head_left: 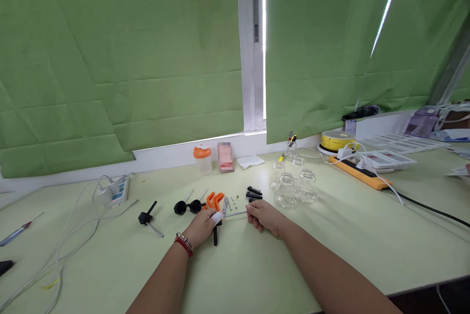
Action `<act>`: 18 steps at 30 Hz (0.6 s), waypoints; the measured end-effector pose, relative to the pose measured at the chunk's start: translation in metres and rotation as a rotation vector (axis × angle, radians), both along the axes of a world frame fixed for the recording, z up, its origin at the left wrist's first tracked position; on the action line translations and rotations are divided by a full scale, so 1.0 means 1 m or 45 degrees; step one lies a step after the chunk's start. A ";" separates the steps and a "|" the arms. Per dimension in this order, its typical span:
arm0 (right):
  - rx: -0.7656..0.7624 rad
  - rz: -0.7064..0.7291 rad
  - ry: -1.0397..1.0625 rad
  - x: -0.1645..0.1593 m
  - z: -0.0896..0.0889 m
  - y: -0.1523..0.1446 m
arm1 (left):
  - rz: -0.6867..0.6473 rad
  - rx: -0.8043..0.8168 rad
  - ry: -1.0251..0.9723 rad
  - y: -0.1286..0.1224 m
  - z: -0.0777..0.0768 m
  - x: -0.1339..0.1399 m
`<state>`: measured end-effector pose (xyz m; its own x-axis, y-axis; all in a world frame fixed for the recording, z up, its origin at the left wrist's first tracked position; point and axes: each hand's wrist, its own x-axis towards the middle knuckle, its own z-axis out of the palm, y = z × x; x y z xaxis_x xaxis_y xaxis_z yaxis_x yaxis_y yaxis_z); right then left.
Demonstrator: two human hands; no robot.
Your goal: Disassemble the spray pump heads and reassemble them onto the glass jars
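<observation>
My left hand, with a white wrap on one finger, is closed around a mostly hidden black crank piece. Its black handle sticks out below the fingers. A thin metal rod runs from there across to my right hand, whose fingertips pinch its other end. Just beyond my hands lie orange curved parts, loose metal rods and tiny fittings. Black brush-like pieces lie behind my right hand. Round black parts with rods rest beyond my left hand.
Several clear glass jars stand at right, one holding tools. An orange-lidded shaker stands at the back. Another black crank lies left, near white cables. An orange power strip and a yellow disc-shaped item are further right.
</observation>
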<state>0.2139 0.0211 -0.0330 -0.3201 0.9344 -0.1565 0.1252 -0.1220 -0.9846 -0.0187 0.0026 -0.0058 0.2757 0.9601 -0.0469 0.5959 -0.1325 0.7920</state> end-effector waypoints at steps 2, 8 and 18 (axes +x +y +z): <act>-0.005 -0.004 0.001 0.000 0.000 0.000 | 0.003 0.001 -0.003 0.000 0.000 0.000; -0.028 -0.019 0.018 -0.001 0.001 0.000 | 0.002 -0.011 -0.024 0.000 -0.001 0.000; 0.005 0.047 0.049 0.003 -0.001 0.000 | -0.001 -0.024 -0.047 0.000 0.001 0.000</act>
